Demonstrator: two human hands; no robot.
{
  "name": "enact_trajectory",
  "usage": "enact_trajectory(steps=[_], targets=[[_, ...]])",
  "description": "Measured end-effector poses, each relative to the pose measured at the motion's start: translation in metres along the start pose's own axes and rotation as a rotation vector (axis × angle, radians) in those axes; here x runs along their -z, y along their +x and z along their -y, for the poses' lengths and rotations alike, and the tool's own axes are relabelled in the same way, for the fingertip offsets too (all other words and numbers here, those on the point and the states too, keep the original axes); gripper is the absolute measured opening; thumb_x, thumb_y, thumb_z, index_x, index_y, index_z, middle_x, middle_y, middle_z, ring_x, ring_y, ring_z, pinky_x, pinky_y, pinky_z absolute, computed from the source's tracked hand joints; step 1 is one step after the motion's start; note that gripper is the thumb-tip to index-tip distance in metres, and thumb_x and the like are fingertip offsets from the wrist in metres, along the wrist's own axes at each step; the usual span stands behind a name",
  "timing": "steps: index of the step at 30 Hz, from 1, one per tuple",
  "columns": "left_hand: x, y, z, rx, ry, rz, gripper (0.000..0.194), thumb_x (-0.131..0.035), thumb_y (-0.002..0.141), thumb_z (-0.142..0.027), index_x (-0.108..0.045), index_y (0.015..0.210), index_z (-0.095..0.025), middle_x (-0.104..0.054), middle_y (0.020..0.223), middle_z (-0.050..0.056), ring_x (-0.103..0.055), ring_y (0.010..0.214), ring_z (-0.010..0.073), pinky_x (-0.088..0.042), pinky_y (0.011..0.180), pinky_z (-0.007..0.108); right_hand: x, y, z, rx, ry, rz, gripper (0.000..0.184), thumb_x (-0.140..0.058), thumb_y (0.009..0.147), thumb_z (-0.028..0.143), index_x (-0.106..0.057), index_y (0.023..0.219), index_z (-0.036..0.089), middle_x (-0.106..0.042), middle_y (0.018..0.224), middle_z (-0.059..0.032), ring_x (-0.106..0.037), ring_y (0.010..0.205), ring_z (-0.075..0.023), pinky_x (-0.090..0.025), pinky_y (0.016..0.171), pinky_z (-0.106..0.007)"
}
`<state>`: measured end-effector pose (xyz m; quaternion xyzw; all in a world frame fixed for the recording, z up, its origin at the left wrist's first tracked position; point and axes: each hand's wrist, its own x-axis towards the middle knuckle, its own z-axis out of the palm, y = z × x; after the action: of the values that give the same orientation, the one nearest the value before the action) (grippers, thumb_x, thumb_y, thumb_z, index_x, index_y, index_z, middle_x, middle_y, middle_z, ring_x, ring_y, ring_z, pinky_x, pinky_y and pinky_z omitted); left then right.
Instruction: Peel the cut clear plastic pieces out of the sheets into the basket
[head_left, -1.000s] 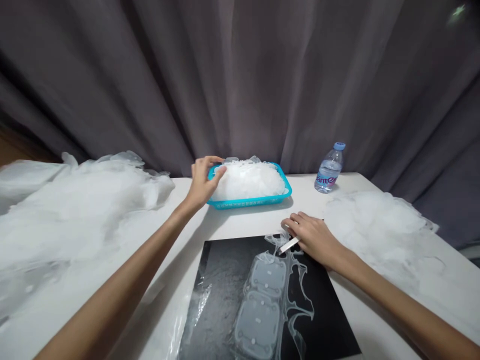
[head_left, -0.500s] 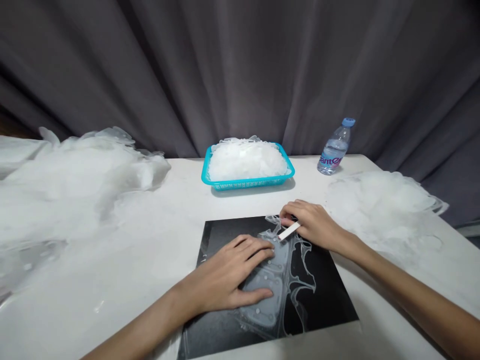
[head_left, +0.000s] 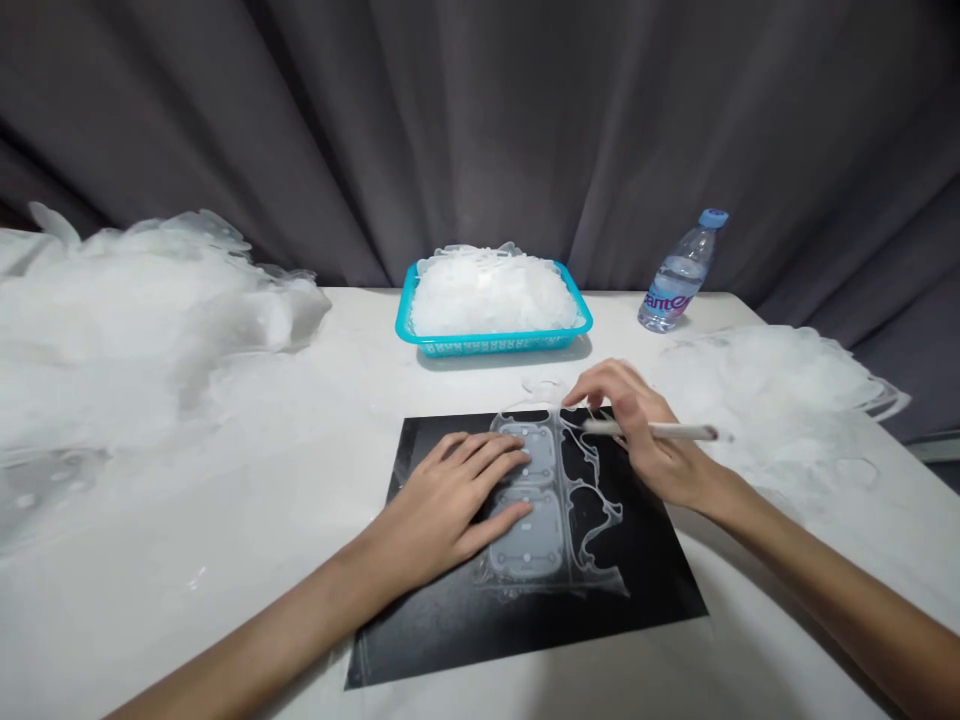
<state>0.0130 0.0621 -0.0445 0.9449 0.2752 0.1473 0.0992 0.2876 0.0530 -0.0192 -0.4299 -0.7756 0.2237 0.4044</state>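
A clear plastic sheet with rounded rectangular panels and a cut-out lattice on its right side lies on a black mat. My left hand rests flat on the panels, fingers stretched out. At the sheet's upper right, my right hand grips a slim white pen-like stick, which lies across the palm and points right. Its fingertips are at the top edge of the lattice; whether they pinch the plastic I cannot tell.
A turquoise basket heaped with translucent pieces stands behind the mat. A water bottle is at the back right. Piles of clear plastic lie at left and right on the white table.
The stick has swung from pointing down-left at the sheet to pointing right. The sheet lies straighter, its top edge beyond the mat. My left hand has shifted slightly left over the panels.
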Motion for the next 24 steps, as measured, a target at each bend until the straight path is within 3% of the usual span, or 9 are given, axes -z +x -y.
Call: enact_trajectory(steps=[3,5,8,11,19,24], targets=[[-0.001,-0.001,0.006,-0.015,0.025,-0.032,0.041,-0.061,0.105,-0.048,-0.065,0.135,-0.021,-0.070,0.141,0.012,-0.064,0.130,0.0341,-0.045,0.110,0.051,-0.005,-0.009,0.009,-0.089,0.286,0.259,0.069,-0.016,0.111,0.065,-0.068,0.117,0.020,-0.066,0.092,-0.0037,-0.063,0.074,-0.0147,-0.054,0.076,-0.033],[-0.002,-0.002,0.009,-0.025,0.016,-0.047,0.042,-0.062,0.104,-0.049,-0.067,0.133,-0.020,-0.069,0.142,0.014,-0.062,0.134,0.0344,-0.046,0.111,0.051,-0.010,-0.010,0.011,-0.088,0.269,0.342,0.055,-0.031,0.113,0.059,-0.069,0.108,0.020,-0.067,0.087,-0.0014,-0.065,0.076,-0.0140,-0.052,0.080,-0.032],[-0.004,-0.003,0.010,-0.027,-0.009,-0.051,0.046,-0.064,0.102,-0.052,-0.067,0.134,-0.020,-0.060,0.154,0.015,-0.050,0.148,0.0354,-0.044,0.118,0.053,-0.015,-0.009,0.010,-0.071,0.153,0.369,0.023,-0.059,0.108,0.038,-0.069,0.097,0.021,-0.070,0.095,-0.0012,-0.066,0.089,-0.0150,-0.051,0.086,-0.031],[-0.005,-0.003,0.011,0.004,-0.029,-0.055,0.050,-0.068,0.098,-0.056,-0.068,0.134,-0.022,-0.054,0.160,0.015,-0.047,0.151,0.0360,-0.040,0.124,0.058,-0.015,-0.010,0.006,-0.069,0.183,0.417,0.008,-0.066,0.104,0.028,-0.070,0.103,0.022,-0.072,0.105,-0.0021,-0.069,0.093,-0.0153,-0.054,0.086,-0.029],[-0.007,-0.003,0.012,0.039,-0.014,-0.041,0.061,-0.062,0.097,-0.068,-0.070,0.136,-0.022,-0.054,0.161,0.015,-0.049,0.151,0.0345,-0.034,0.128,0.060,-0.018,-0.013,0.001,-0.127,0.195,0.412,0.012,-0.063,0.106,0.031,-0.069,0.112,0.023,-0.063,0.125,-0.0064,-0.070,0.103,-0.0161,-0.059,0.095,-0.033],[-0.007,-0.003,0.011,0.062,-0.008,-0.033,0.063,-0.062,0.096,-0.069,-0.069,0.139,-0.023,-0.050,0.165,0.015,-0.046,0.153,0.0340,-0.029,0.131,0.059,-0.022,-0.014,0.000,-0.019,0.117,0.437,0.010,-0.063,0.106,0.030,-0.070,0.110,0.023,-0.073,0.107,-0.0028,-0.071,0.097,-0.0169,-0.057,0.090,-0.032]])
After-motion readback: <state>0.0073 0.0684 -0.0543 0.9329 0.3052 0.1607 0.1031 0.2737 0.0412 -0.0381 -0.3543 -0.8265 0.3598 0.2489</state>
